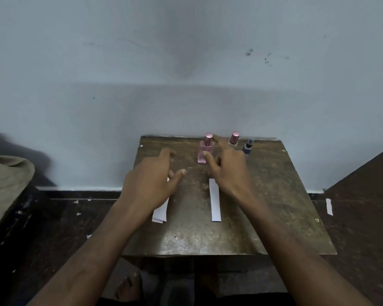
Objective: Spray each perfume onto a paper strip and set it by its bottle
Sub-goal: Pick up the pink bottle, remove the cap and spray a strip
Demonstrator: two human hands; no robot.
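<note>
Three perfume bottles stand at the back of a small dark wooden table (274, 206): a pink bottle (205, 149) with a pink cap, a second bottle with a rose cap (234, 138), and a small dark blue bottle (248, 146). My right hand (227, 166) hovers just in front of the pink bottle, forefinger stretched toward its cap, thumb near its body, holding nothing. My left hand (153, 180) hangs relaxed over a small stack of white paper strips (160, 212). One single paper strip (215, 199) lies in the middle of the table, its far end under my right wrist.
A pale blue wall rises right behind the table. A loose paper strip (329, 206) and small paper scraps lie on the dark floor. A beige cloth bundle (7, 184) sits at the left. My bare foot (128, 286) shows below the table's front edge.
</note>
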